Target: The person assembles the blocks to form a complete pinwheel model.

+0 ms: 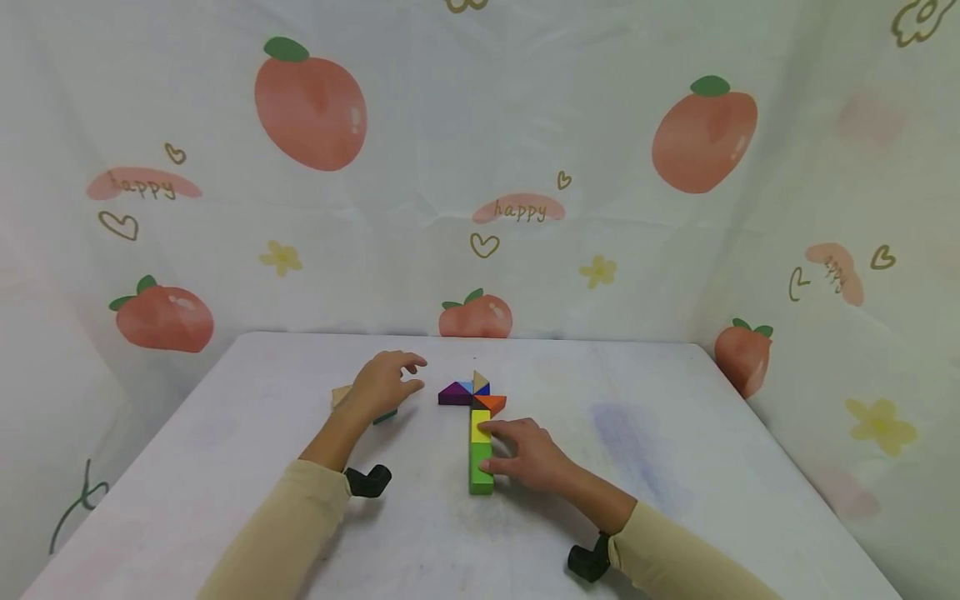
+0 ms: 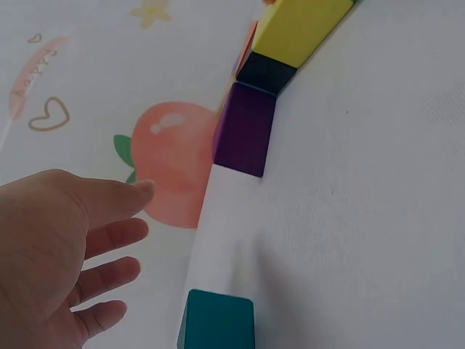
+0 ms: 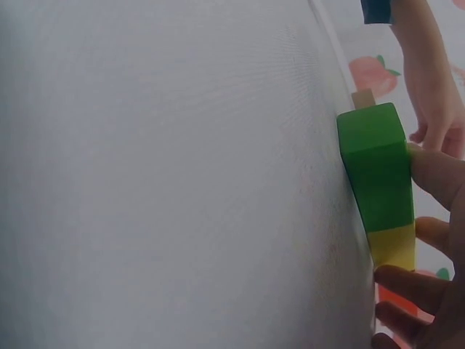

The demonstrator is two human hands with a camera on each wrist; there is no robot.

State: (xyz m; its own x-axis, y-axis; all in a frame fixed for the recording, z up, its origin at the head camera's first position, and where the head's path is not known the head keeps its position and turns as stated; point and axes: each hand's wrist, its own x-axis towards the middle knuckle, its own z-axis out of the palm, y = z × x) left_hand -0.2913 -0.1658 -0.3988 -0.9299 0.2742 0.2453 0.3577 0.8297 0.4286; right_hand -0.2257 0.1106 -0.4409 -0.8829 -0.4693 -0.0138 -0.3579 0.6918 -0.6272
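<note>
A green block [image 1: 482,479] and a yellow block [image 1: 478,427] stand end to end in a straight column. My right hand [image 1: 536,454] touches their right side, thumb at the green block and fingertips by the yellow one. At the column's far end sit a purple block [image 1: 454,395], a light blue piece [image 1: 466,387], a wooden triangle [image 1: 480,382], a dark blue piece [image 1: 483,389] and an orange triangle [image 1: 492,402], arranged like a pinwheel. To their left my left hand [image 1: 381,385] hovers with fingers apart, holding nothing. A teal block [image 2: 219,323] lies near it.
A pale wooden block [image 1: 340,394] lies left of my left hand, partly hidden by it. The white table [image 1: 637,517] backs onto a curtain [image 1: 420,125] printed with fruit. Black mounts sit on both wrists.
</note>
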